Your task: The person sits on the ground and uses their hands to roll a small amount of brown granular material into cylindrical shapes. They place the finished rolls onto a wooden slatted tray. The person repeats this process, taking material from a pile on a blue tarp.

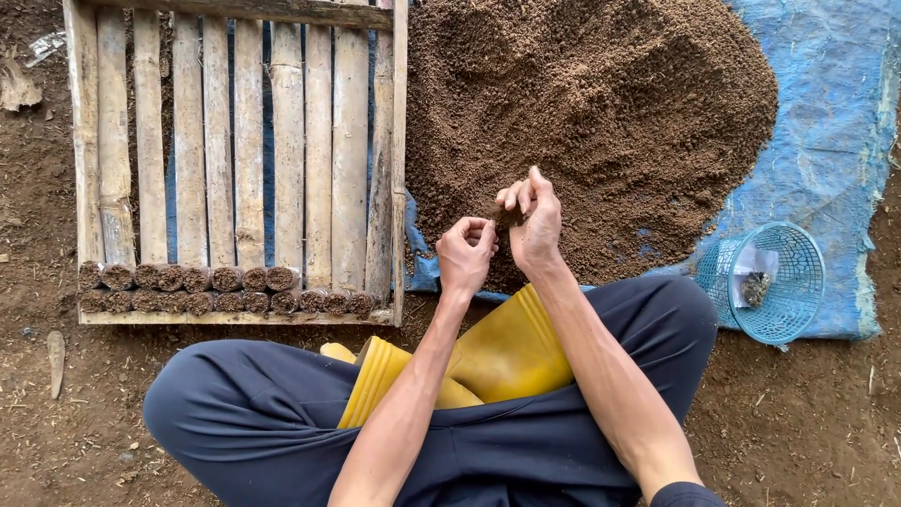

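Over soil heap (591, 103); left hand (465, 253) clenched; right hand (533, 221) pinching soil clump (508, 217).

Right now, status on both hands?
Left hand closed, fingers curled. Right hand pinching soil over the soil heap. Nothing in the way.

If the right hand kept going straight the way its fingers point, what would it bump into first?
Most likely the big soil heap. The right hand points its fingers up the picture, away from the person, and the heap lies right ahead. How high the hand is above the soil is unclear.
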